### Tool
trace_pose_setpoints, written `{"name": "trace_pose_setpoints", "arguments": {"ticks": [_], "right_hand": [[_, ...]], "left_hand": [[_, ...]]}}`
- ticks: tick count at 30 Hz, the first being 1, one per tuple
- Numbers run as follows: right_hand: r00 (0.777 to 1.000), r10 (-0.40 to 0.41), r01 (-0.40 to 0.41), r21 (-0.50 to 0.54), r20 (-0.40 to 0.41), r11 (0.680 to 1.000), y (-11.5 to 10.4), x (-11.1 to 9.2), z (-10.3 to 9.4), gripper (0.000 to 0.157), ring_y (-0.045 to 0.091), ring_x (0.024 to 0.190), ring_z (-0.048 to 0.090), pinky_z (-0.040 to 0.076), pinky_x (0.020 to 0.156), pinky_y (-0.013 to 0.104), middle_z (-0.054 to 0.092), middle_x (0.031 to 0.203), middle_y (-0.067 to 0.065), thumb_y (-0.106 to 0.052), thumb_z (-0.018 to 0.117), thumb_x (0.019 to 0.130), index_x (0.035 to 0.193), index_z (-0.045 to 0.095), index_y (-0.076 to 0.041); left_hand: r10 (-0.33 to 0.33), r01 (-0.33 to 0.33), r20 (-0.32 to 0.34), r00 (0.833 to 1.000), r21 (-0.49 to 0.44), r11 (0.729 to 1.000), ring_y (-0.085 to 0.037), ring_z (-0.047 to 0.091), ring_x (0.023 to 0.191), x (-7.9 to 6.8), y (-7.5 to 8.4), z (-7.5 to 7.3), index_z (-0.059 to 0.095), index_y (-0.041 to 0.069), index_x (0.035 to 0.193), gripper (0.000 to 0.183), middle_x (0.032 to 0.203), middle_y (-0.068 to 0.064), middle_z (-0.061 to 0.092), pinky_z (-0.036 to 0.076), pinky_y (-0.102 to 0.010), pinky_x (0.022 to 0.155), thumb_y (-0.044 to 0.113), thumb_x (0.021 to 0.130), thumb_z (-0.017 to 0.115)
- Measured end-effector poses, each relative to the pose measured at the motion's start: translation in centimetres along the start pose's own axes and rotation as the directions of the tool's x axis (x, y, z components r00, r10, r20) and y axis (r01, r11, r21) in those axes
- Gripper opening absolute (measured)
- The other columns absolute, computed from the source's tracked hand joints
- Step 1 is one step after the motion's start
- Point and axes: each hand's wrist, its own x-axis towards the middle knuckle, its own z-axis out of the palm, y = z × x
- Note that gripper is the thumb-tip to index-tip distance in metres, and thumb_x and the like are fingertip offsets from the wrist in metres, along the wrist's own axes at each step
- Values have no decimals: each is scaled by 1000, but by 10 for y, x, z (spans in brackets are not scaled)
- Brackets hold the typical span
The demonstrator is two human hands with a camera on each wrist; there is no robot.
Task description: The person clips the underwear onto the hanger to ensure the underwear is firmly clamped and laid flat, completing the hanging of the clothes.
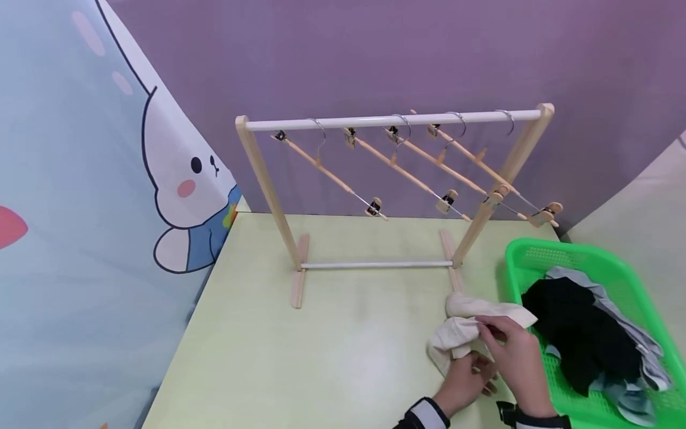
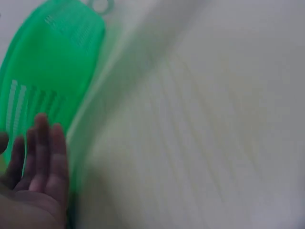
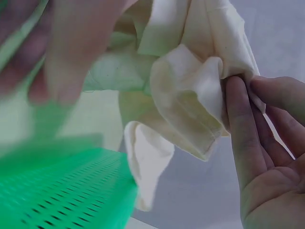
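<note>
Cream cloth (image 1: 471, 325), crumpled, lower right of the head frame beside green basket (image 1: 536, 262); right hand (image 1: 517, 351) pinching its edge; left hand (image 1: 466, 381) beneath, fingers relaxed, touching it.

Both hands are bare. The left hand (image 1: 466, 378) has a dark cuff with a white band at its wrist; the right hand (image 1: 517, 357) has a black strap.
</note>
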Motion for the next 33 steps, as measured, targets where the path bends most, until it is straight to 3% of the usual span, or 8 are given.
{"name": "trace_pose_setpoints", "arguments": {"ticks": [4, 7, 11, 13, 18, 22, 27, 33], "right_hand": [[999, 45, -45, 11, 26, 999, 10, -8, 8, 13, 8, 73, 67, 49, 62, 12, 75, 92, 7, -4, 74, 88, 101, 76, -8], [997, 72, -72, 10, 39, 997, 15, -12, 14, 13, 8, 70, 66, 52, 61, 18, 74, 90, 8, -3, 73, 88, 101, 75, -6], [995, 97, -98, 10, 37, 995, 20, -13, 19, 13, 8, 71, 65, 53, 61, 21, 73, 88, 8, -3, 72, 89, 102, 74, -5], [995, 98, -98, 14, 32, 995, 23, -14, 23, 13, 7, 70, 64, 53, 61, 21, 73, 87, 7, -3, 71, 89, 102, 73, -5], [996, 88, -89, 23, 30, 996, 30, -19, 35, 13, 11, 70, 65, 53, 60, 23, 72, 87, 9, -2, 70, 89, 102, 72, -4], [994, 98, -99, 25, 47, 995, 32, -19, 40, 17, 20, 72, 68, 54, 60, 25, 72, 90, 11, -1, 68, 90, 107, 70, -3], [993, 46, -52, 55, 107, 997, 33, -15, 42, 38, 27, 82, 69, 58, 66, 33, 69, 97, 13, 0, 69, 90, 127, 62, 1], [975, -110, 95, 88, 194, 992, 40, -15, 51, 77, 33, 101, 65, 52, 84, 39, 67, 113, 17, -9, 78, 86, 149, 36, 3]], "left_hand": [[66, -64, 5, 998, 364, 929, 7, 54, 54, -15, -3, -23, 72, 15, 88, 13, 68, 16, 64, 45, -13, 55, 24, 94, 65], [208, -135, -26, 978, 681, 720, 13, 44, 50, -25, 1, -40, 73, 24, 78, 14, 61, 22, 58, 35, -9, 51, 30, 91, 69], [409, -114, -81, 909, 895, 431, 12, 40, 53, -28, 1, -57, 69, 32, 75, 13, 62, 25, 53, 29, -9, 50, 36, 86, 76], [428, -97, -85, 900, 918, 385, 9, 44, 59, -27, -3, -63, 69, 32, 81, 13, 71, 23, 56, 31, -11, 54, 39, 82, 80], [344, -57, -40, 938, 962, 267, -2, 54, 78, -26, -9, -65, 70, 34, 98, 35, 95, 14, 59, 38, -19, 63, 50, 71, 85], [428, -86, 20, 904, 987, 135, -4, 51, 71, -21, -8, -65, 75, 37, 87, 23, 86, 14, 57, 30, -20, 56, 50, 70, 84], [498, -101, 22, 867, 986, 133, -3, 50, 69, -12, 0, -78, 78, 36, 86, 12, 83, 14, 59, 31, -19, 56, 45, 79, 80], [484, -112, -74, 872, 933, 343, -8, 54, 76, -3, 10, -96, 68, 19, 87, 15, 83, 9, 59, 43, -22, 66, 32, 93, 64]]}}
